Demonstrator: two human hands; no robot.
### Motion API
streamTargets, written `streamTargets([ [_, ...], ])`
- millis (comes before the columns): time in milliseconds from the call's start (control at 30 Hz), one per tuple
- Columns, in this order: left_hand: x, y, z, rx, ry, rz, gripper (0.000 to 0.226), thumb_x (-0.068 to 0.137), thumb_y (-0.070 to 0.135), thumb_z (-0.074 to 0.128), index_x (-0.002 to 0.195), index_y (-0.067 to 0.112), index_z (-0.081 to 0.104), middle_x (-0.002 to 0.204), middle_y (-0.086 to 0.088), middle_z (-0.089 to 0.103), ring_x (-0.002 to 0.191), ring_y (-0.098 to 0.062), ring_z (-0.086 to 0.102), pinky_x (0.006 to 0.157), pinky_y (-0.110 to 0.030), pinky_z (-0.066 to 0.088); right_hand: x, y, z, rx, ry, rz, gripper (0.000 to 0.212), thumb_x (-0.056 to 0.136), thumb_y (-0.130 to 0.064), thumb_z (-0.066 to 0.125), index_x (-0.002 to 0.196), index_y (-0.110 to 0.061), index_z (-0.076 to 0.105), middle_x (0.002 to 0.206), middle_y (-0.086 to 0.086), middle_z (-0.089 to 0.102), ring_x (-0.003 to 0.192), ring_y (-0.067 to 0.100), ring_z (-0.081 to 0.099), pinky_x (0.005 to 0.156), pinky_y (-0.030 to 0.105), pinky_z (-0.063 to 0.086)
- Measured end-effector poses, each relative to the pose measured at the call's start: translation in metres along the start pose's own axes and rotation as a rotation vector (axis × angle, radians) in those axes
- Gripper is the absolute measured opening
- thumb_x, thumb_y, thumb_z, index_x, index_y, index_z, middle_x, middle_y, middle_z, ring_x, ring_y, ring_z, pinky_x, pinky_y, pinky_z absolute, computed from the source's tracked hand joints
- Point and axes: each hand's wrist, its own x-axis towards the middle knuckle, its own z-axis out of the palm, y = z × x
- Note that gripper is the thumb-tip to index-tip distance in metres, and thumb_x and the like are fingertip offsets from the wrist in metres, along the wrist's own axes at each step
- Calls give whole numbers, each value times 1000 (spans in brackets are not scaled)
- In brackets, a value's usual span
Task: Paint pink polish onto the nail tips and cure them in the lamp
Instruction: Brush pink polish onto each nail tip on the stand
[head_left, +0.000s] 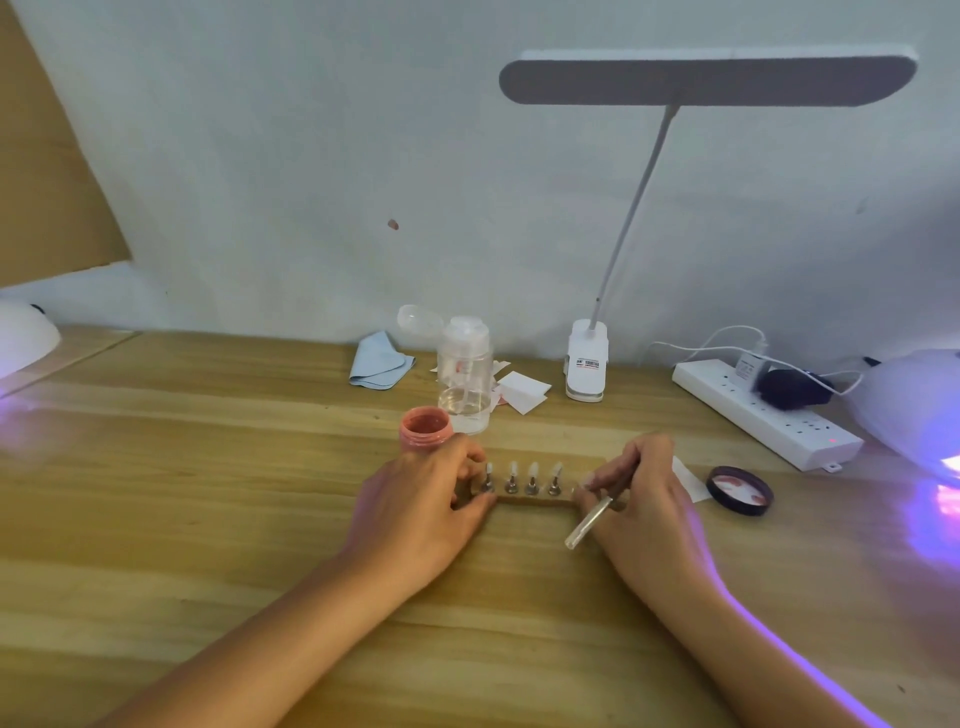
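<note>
1. Head view, the hands: the left hand (415, 499) grips the left end of a narrow light-wood holder strip (530, 502), thumb on the near edge and fingers curled over the far one. The right hand (641, 493) pinches a slim clear-handled brush (589, 522) at the strip's other end. The brush's bristles are hidden behind the fingers.

2. Between the two sets of fingertips stand four pale, translucent nail tips (532, 470), each upright on a small metal peg. They look unpainted.

3. The step appears to be steadying the holder for a first coat. Doing it well likely means keeping the left grip pressing the strip flat on the grained wooden table (208, 519). The brush should be loaded sparingly from the squat open jar of pink polish (425, 427), just beyond the left fingers, then stroked thinly from base to tip.

4. The tips are glossy, curved and light, and their narrow pegs may wobble under a heavy stroke.

5. A domed white curing lamp (914, 405) glows violet well to the right of the right fingers. A round black lid (740, 490) lies between the lamp and the fingers.
</note>
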Motion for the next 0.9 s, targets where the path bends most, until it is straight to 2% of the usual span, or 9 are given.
streamTargets([
  [133,4,6,8,75,11,-10,32,89,43,64,120,36,57,110,15,70,104,-11,65,82,-32,54,-5,-2,-3,-72,103,-101,47,76,2,67,84,-30,32,73,-13,58,77,-1,54,55,12,36],
  [267,19,20,21,157,40,28,27,94,39,59,119,28,58,107,6,71,105,-21,63,85,-33,46,-12,-6,1,-85,-49,-139,43,74,-4,66,85,-30,34,78,-15,60,77,2,57,60,18,45],
  [333,26,27,28,216,38,32,25,97,37,54,119,25,56,106,3,71,105,-24,64,89,-37,45,-13,-4,1,-87,-127,-125,38,77,-5,67,86,-26,36,79,-12,61,79,-3,58,66,12,45],
  [400,29,30,32,246,47,13,24,99,34,49,121,24,54,105,-1,71,104,-27,65,87,-39,46,-13,-3,-1,-65,-153,-108,34,80,-6,67,87,-21,38,83,-10,63,80,-8,59,68,7,43],
  [500,26,29,32,251,71,16,25,100,28,47,124,23,51,104,-2,71,101,-28,65,84,-38,44,-13,-3,-2,-75,-151,-117,32,81,-8,67,89,-20,38,87,-9,63,80,-1,61,71,11,44],
  [600,17,28,22,116,128,53,30,97,25,53,127,24,47,110,4,66,105,-23,61,81,-35,40,-13,-5,-1,-80,-149,-117,30,82,-9,65,91,-19,38,89,-10,63,86,7,62,76,22,48],
  [667,7,24,14,5,127,92,32,93,25,59,122,26,46,117,10,59,106,-13,56,78,-29,38,-13,-5,0,-72,-145,-114,31,82,-6,65,90,-21,38,88,-11,63,84,6,62,75,20,48],
  [767,-8,16,7,-242,-62,93,26,89,20,65,111,29,53,110,17,61,91,4,61,80,-27,51,-15,-8,1,-30,-107,-150,37,82,-7,69,85,-27,38,84,-14,64,78,0,60,67,12,47],
  [900,-9,16,2,-676,-314,34,24,92,2,61,111,15,67,107,8,73,102,2,66,92,-18,50,-18,-22,0,-102,-21,-363,39,80,-18,77,85,-25,39,83,-16,66,74,4,62,61,18,49],
])
